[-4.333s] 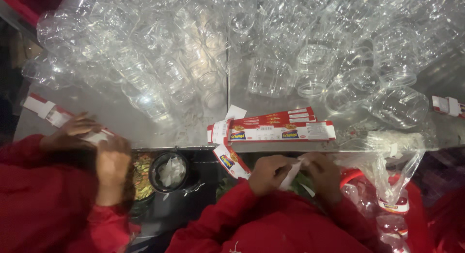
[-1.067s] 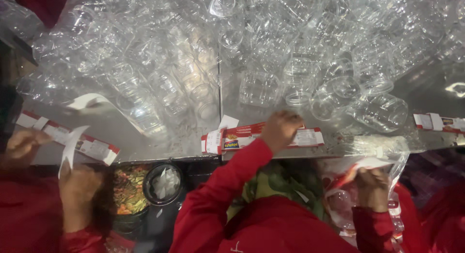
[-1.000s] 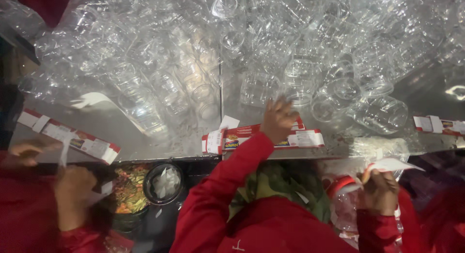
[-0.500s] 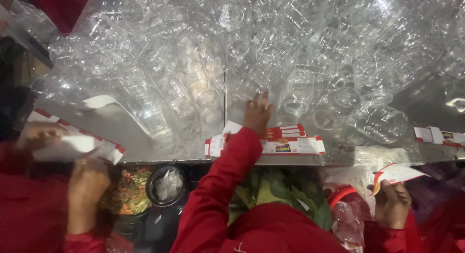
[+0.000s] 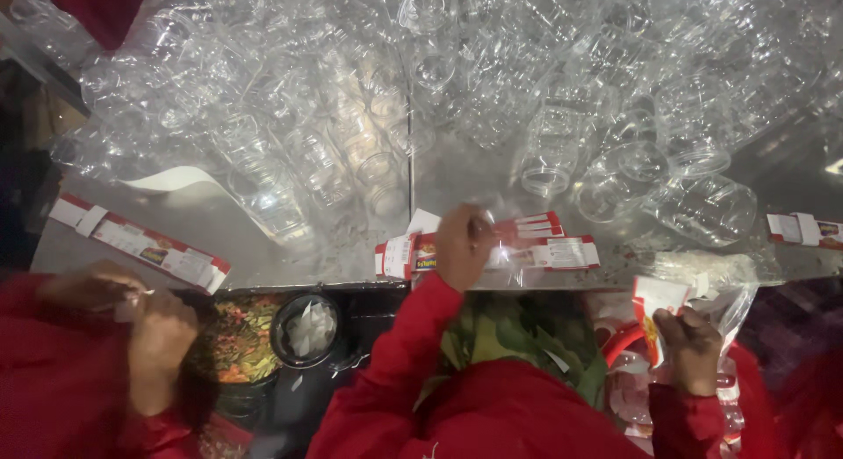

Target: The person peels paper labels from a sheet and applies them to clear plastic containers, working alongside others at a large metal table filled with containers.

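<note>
- Reaching forward, the left hand point(image 5: 461, 248) lies on the label stack point(image 5: 544, 245) at the near edge of the table point(image 5: 228, 231). Its fingers curl down onto the red-and-white strips, but I cannot tell whether they have pinched one.
- Right hand point(image 5: 689, 349) sits low, off the table edge, with its fingers closed on one label point(image 5: 654, 314) held upright. A clear bag point(image 5: 720, 283) hangs just beside it.
- Jars point(image 5: 544, 151) of clear plastic lie heaped across the far table; the nearest ones rest just beyond the stack.
- By my reading, the step in hand is fetching: one label is already held and the other hand works at the stack.
- A next move calls for peeling a single strip free without dragging its neighbours, as the strips overlap closely.
- Beside this person, a co-worker's hands point(image 5: 132, 305) are pressed together over something small; more labels point(image 5: 154, 252) lie on the table near them.
- Under the table edge stands a dark bowl point(image 5: 307, 329) with pale scraps in it.
</note>
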